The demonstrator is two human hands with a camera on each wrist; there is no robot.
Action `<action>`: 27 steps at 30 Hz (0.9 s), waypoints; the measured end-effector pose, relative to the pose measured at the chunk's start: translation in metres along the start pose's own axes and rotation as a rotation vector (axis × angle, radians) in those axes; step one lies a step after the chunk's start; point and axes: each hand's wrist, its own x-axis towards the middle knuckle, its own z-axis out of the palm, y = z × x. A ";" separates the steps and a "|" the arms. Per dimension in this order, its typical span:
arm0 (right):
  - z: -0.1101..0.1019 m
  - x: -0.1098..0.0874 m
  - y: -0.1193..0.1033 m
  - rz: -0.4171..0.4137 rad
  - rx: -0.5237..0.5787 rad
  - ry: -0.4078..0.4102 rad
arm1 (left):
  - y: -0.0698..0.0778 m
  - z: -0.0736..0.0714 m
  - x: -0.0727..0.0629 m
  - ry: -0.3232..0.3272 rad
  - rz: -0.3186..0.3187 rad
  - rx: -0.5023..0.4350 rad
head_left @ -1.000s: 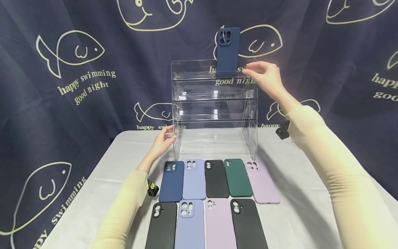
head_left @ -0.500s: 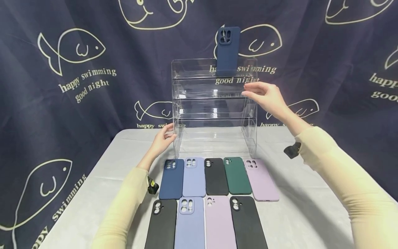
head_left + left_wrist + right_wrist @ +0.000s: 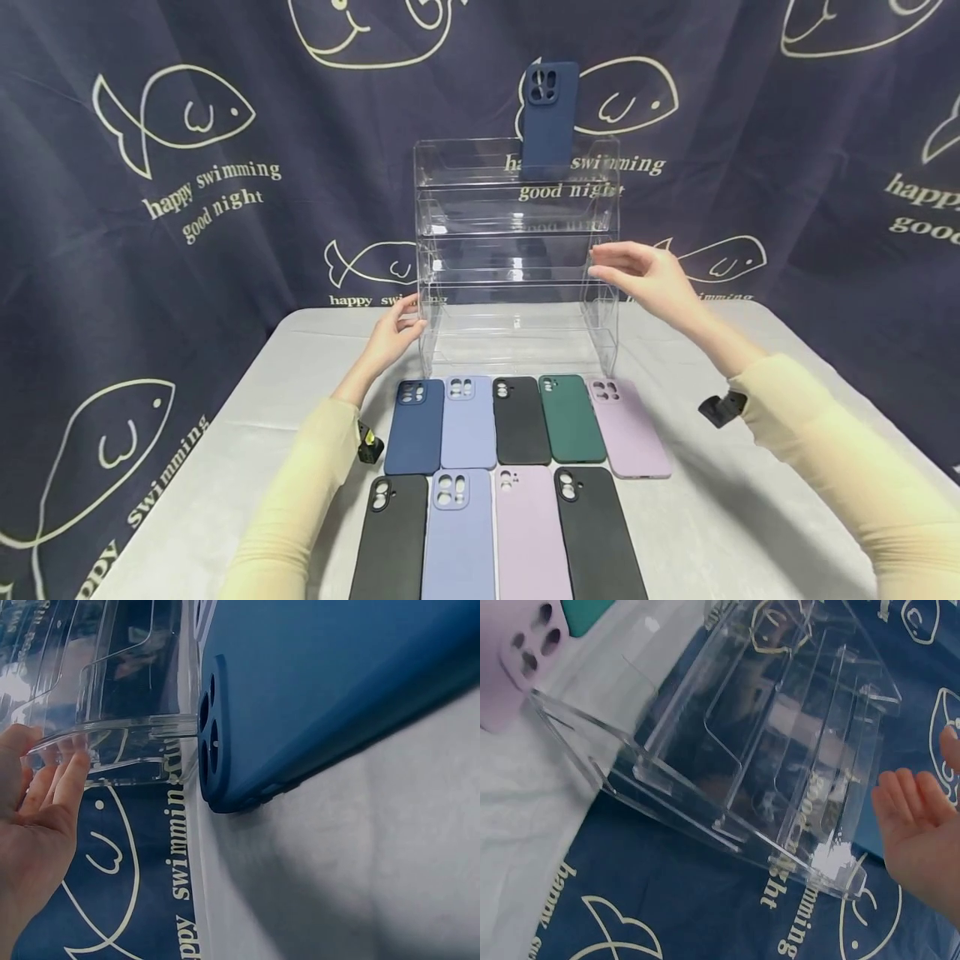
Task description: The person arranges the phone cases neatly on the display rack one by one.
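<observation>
Pinching the left side of the clear rack (image 3: 517,236), the left hand (image 3: 391,337) is keeping its thumb and fingers on either side of the edge; the left wrist view is showing its fingertips through the plastic more plainly than the head view. The right hand (image 3: 651,275) is hovering at the rack's right side, holding nothing, with a narrow gap between thumb and fingers; whether the fingertips are touching the rack I cannot tell. On the top tier, right of the middle, a standing blue case (image 3: 551,117) is showing whole only in the head view. That view alone is taking in all nine cases lying on the table (image 3: 247,458), five behind four. The left wrist view is bringing close the flat blue case (image 3: 322,690) and its raised camera frame; the right wrist view is catching a lilac case (image 3: 517,697) and a green case's corner (image 3: 585,615).
</observation>
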 end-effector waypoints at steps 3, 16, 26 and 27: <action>0.003 -0.011 0.003 0.004 0.011 -0.019 | -0.014 0.002 0.005 0.013 0.003 0.015; 0.013 -0.055 0.017 -0.025 0.013 -0.108 | 0.016 0.002 -0.009 0.008 -0.016 0.024; 0.022 -0.081 0.027 0.023 0.075 -0.214 | -0.002 0.003 -0.003 -0.009 -0.009 0.024; 0.022 -0.083 0.027 0.020 0.071 -0.215 | -0.007 0.004 -0.001 -0.008 -0.004 0.023</action>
